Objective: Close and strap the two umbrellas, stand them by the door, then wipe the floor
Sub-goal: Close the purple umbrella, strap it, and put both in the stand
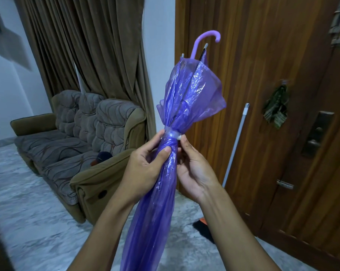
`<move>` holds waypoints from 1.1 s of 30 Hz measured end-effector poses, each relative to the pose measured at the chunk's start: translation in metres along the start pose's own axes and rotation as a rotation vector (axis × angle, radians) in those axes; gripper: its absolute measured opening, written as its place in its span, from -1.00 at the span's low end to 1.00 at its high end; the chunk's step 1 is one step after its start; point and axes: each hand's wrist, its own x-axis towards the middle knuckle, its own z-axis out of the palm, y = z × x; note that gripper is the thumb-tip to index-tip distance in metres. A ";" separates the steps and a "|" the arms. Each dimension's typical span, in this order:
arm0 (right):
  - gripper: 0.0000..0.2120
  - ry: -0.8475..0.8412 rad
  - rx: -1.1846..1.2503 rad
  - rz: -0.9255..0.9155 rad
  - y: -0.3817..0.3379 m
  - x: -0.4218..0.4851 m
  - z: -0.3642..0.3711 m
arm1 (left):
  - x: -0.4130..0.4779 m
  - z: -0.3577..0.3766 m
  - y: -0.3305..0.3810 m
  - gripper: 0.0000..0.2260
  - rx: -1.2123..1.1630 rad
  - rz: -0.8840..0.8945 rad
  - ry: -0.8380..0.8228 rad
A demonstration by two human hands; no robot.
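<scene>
A closed purple see-through umbrella is held upright in front of me, its hooked lilac handle pointing up. A pale strap circles its folded canopy at mid-length. My left hand grips the bundled canopy just below the strap, thumb across the front. My right hand touches the strap's white end with its fingertips from the right side. The lower end of the umbrella runs out of view at the bottom. No other umbrella is visible.
A wooden door stands to the right, a white mop pole leaning on it. A dark mop head lies on the marble floor. A brown sofa and curtains fill the left.
</scene>
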 end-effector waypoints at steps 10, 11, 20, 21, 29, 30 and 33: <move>-0.72 -0.010 -0.011 -0.007 0.000 0.011 -0.005 | 0.013 -0.007 -0.006 -0.57 -0.012 0.011 -0.031; -0.72 -0.015 -0.028 -0.018 0.001 0.013 -0.004 | 0.015 -0.009 -0.007 -0.57 -0.009 0.014 -0.041; -0.62 0.049 -0.045 -0.094 0.015 0.039 -0.003 | 0.040 -0.026 -0.022 -0.61 -0.073 -0.022 -0.148; -0.62 0.057 -0.041 -0.108 0.015 0.040 -0.003 | 0.043 -0.026 -0.025 -0.63 -0.088 -0.034 -0.163; -0.88 0.209 -0.117 -0.289 0.004 0.043 -0.006 | 0.064 -0.015 -0.046 -0.65 -0.176 -0.067 -0.298; -0.85 0.225 -0.120 -0.305 0.002 0.044 -0.007 | 0.066 -0.014 -0.049 -0.62 -0.190 -0.066 -0.313; -0.78 0.272 -0.192 -0.343 -0.004 0.044 -0.010 | 0.072 -0.008 -0.056 -0.53 -0.249 -0.102 -0.345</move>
